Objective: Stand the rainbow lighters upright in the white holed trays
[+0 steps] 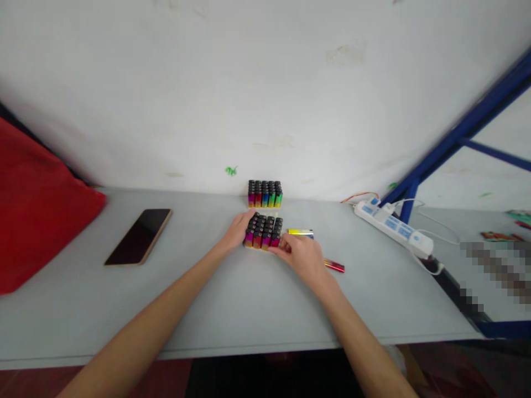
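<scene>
A block of upright lighters point(262, 235) with black tops and magenta-to-yellow bodies stands in front of me in a low pale tray. My left hand point(239, 229) is closed against the left side of this block, its fingertips partly hidden behind the lighters. At the front right corner my right hand point(305, 251) pinches a lighter point(275, 241), thumb low and fingers curled. Beside the right hand a yellow lighter point(300, 232) lies flat, with a blue one partly visible under it. A red lighter point(334, 266) pokes out to the right of the hand.
Behind stands a second block of rainbow-coloured lighters point(265, 194) near the wall. A phone point(139, 236) lies at left, next to a red cloth or bag point(41, 215). On the right are a white power strip point(392, 225) with cables and a blue metal frame point(460, 130).
</scene>
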The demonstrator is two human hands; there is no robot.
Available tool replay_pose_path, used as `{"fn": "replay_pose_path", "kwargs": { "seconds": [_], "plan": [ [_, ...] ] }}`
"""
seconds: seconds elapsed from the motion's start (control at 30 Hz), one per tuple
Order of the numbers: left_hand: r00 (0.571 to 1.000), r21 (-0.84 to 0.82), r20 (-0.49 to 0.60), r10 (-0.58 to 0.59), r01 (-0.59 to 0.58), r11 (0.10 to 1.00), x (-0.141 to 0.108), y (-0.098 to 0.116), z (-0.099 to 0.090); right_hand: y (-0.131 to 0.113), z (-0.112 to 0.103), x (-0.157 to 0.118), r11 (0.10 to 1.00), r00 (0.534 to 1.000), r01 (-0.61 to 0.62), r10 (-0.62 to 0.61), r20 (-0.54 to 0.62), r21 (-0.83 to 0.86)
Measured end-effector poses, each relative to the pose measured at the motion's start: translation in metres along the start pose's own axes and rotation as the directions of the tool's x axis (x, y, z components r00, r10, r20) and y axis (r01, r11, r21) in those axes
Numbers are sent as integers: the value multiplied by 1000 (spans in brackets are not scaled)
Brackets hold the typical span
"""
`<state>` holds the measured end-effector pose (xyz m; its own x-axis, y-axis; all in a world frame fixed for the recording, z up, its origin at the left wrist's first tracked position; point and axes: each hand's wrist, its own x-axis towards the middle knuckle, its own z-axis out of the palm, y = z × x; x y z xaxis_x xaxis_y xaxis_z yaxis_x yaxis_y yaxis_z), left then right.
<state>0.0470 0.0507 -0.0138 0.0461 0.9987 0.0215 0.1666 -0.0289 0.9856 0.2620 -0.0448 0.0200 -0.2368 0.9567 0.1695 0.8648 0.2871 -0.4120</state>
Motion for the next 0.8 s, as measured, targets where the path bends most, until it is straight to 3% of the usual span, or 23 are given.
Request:
{"fn": "replay_pose_path", "kwargs": {
  "seconds": [0.1,0.2,0.33,0.57,0.67,0.8],
  "plan": [
    [1000,3,14,22,-22,1000,-2,4,0,30,-8,-3,987,998,35,-26,-53,159],
    [999,-7,25,28,-28,1000,-4,7,1,72,-20,-2,986,984,68,-41,-176,153],
    [999,-20,28,18,-17,1000,-3,6,2,111,-27,7,991,991,92,-81,-107,97],
    [999,-25,46,15,-14,1000,-2,5,0,116,-37,29,988,986,93,-109,127,126],
    [998,-26,51,27,-26,999,-3,5,-1,116,-45,33,966,970,66,-121,211,252],
    [998,-24,55,8,-7,1000,-3,4,-2,123,-41,29,879,977,-28,-76,198,477]
  ]
}}
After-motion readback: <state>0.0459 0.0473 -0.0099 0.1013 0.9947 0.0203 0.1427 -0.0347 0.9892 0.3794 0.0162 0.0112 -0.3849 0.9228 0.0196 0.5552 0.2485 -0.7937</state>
